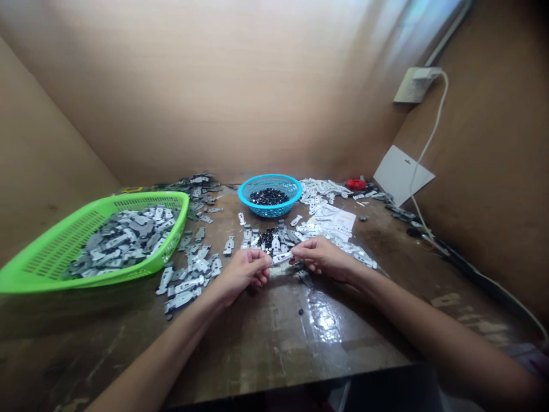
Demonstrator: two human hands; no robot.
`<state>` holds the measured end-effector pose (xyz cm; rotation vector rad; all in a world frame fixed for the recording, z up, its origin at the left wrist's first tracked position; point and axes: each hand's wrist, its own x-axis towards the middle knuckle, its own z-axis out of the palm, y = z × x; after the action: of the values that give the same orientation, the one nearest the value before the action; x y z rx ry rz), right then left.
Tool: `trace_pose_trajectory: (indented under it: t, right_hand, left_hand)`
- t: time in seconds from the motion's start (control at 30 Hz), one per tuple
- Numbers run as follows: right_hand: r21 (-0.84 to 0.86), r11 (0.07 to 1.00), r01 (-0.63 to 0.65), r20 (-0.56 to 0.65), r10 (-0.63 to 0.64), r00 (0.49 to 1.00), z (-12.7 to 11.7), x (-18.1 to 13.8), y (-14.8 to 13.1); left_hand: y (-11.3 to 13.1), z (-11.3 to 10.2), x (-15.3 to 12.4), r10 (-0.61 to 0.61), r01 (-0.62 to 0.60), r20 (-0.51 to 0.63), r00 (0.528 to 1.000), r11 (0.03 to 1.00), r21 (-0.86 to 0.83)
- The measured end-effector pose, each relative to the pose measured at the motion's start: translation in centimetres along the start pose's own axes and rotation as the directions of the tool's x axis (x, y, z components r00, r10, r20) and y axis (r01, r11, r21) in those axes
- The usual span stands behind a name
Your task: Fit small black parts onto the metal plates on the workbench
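you are holding a clip (282, 257) over the middle of the desk (274, 337): your left hand (243, 272) fingers are pinching one end, your right hand (321, 257) fingers are clamping the other.

Plain brown board walls (240, 86) closed in three sides; pale light patch (422, 23) fell on the upper right; worn dark wooden table (278, 343), glossy and scuffed near its front edge; white socket (414, 86) on right wall, white cable (430, 134) hanging to the table; white sheet (401, 171) leaned against that wall
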<state>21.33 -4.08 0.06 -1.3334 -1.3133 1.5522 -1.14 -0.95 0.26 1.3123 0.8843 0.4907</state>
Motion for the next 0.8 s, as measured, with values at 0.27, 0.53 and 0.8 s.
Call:
trace_pose_trajectory:
  t: [0.27, 0.53, 0.8]
  right_hand:
    - [-0.006, 1.0, -0.013, 0.045, 0.013, 0.999, -0.1, 0.2, 0.2]
    - [-0.06, 0.998, 0.034, 0.064, -0.03, 0.997, 1.0, -0.3, -0.1]
    - [-0.065, 0.996, 0.062, 0.083, -0.056, 0.995, 1.4, -0.3, 0.3]
  left_hand:
    - [0.1, 0.2, 0.0, -0.016, 0.018, -0.025, 1.0, 0.997, 0.074]
    - [-0.1, 1.4, 0.0, -0.016, 0.016, -0.016, 1.0, 1.0, 0.001]
    - [-0.5, 1.8, -0.1, 0.046, -0.043, 0.052, 0.998, 0.998, -0.056]
